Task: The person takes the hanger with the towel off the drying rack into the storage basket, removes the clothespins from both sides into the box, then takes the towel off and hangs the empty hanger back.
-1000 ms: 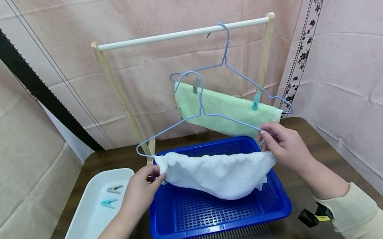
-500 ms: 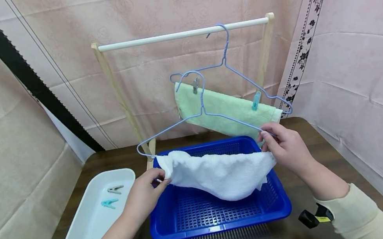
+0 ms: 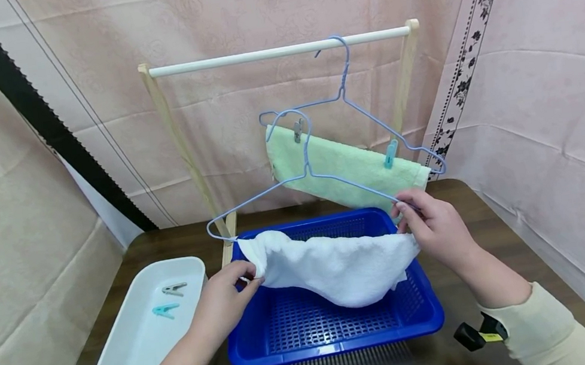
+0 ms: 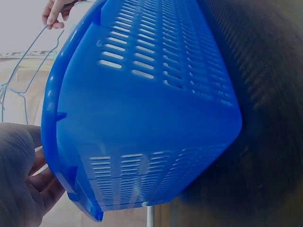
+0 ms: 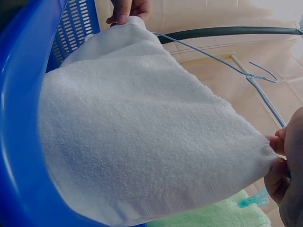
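1. Left hand (image 3: 222, 296), 9 o'clock off the blue basket (image 3: 338, 348): fingers pinching white towel (image 3: 335, 269).
2. Right hand (image 3: 436, 224), 2 o'clock: pinching towel plus hanger (image 5: 266, 101).
3. Towel's sagging over basket.
4. Yellow label (image 3: 491, 337): too tiny to read.

Towel (image 3: 337, 270) from head and, closer, right wrist

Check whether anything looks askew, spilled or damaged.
The rear hanger with the green towel looks askew: the head view shows it slanting, unlike the white bar; whether tilted or turned, I can't tell. No spill or damage shows.
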`<control>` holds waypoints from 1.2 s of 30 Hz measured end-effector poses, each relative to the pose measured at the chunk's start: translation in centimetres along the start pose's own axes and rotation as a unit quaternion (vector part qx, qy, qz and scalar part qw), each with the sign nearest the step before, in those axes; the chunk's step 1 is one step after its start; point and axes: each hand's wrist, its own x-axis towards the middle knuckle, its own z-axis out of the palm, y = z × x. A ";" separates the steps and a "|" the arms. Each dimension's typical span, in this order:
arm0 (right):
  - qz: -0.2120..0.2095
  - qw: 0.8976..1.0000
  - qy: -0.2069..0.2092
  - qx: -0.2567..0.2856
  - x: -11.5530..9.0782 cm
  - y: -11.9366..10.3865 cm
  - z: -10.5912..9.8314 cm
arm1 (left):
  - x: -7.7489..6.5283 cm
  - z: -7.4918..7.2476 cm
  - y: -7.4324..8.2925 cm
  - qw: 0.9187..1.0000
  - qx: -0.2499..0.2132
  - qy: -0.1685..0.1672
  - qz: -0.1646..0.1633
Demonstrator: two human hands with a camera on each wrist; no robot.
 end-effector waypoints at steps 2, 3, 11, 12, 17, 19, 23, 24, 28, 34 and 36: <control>0.000 1.000 -0.001 -0.002 0.0 -0.1 0.0 | 0.0 0.0 0.0 1.000 0.003 -0.004 0.001; 0.000 1.000 -0.002 -0.003 0.1 -0.1 0.0 | -0.1 0.0 0.0 1.000 0.005 -0.005 0.002; 0.011 1.000 -0.003 -0.013 0.0 -0.2 0.2 | -0.4 -0.1 -0.1 1.000 0.006 -0.012 0.007; 0.011 1.000 -0.003 -0.012 0.0 -0.2 0.2 | -0.4 -0.1 -0.1 1.000 0.007 -0.014 0.009; 0.006 1.000 -0.001 -0.005 0.0 -0.2 0.4 | -0.5 -0.1 0.2 1.000 0.008 -0.020 0.013; 0.004 1.000 0.000 -0.004 0.1 -0.3 0.4 | -0.5 -0.1 0.3 1.000 0.009 -0.026 0.007; 0.005 1.000 0.000 -0.005 0.1 -0.4 0.5 | -0.6 0.0 0.5 0.999 0.010 -0.034 -0.004; 0.007 1.000 -0.001 -0.005 0.1 -0.4 0.5 | -0.7 0.0 0.6 0.999 0.010 -0.035 -0.004; 0.010 1.000 -0.002 -0.005 0.0 -0.3 0.5 | -0.7 0.1 0.7 0.999 0.012 -0.038 -0.002; 0.007 1.000 0.001 -0.007 0.1 -0.4 0.6 | -0.8 0.1 1.0 0.999 0.023 -0.038 0.010; 0.007 1.000 0.002 -0.009 0.1 -0.4 0.6 | -0.9 0.2 1.1 0.999 0.026 -0.037 0.016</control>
